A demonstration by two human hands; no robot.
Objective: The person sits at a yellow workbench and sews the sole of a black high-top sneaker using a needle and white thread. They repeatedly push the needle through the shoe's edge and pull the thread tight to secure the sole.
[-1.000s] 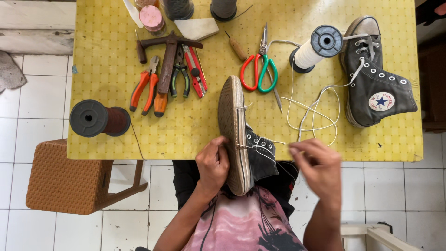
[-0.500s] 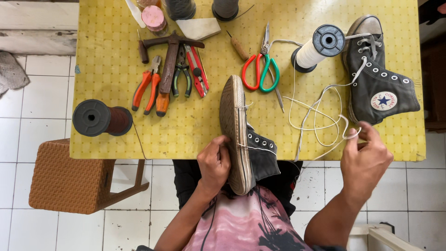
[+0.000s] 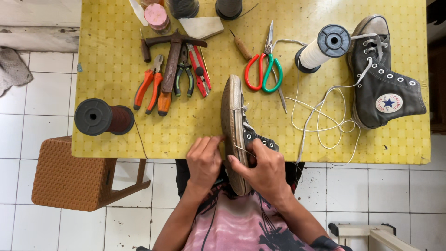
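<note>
Both hands grip the sneaker (image 3: 234,135) at the bench (image 3: 111,56) near edge: left hand (image 3: 203,160) pinches the sole, right hand (image 3: 262,169) clasps the upper. White thread (image 3: 325,121) lies just right; scissors (image 3: 265,69) lie beyond.

pink tie-dye shirt (image 3: 241,218), bare forearms

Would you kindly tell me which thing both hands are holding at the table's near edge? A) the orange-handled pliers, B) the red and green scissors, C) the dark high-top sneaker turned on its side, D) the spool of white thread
C: the left hand and the right hand both grip the dark high-top sneaker, sole facing left, while the scissors, white thread spool and orange-handled pliers lie untouched on the yellow table.
</note>
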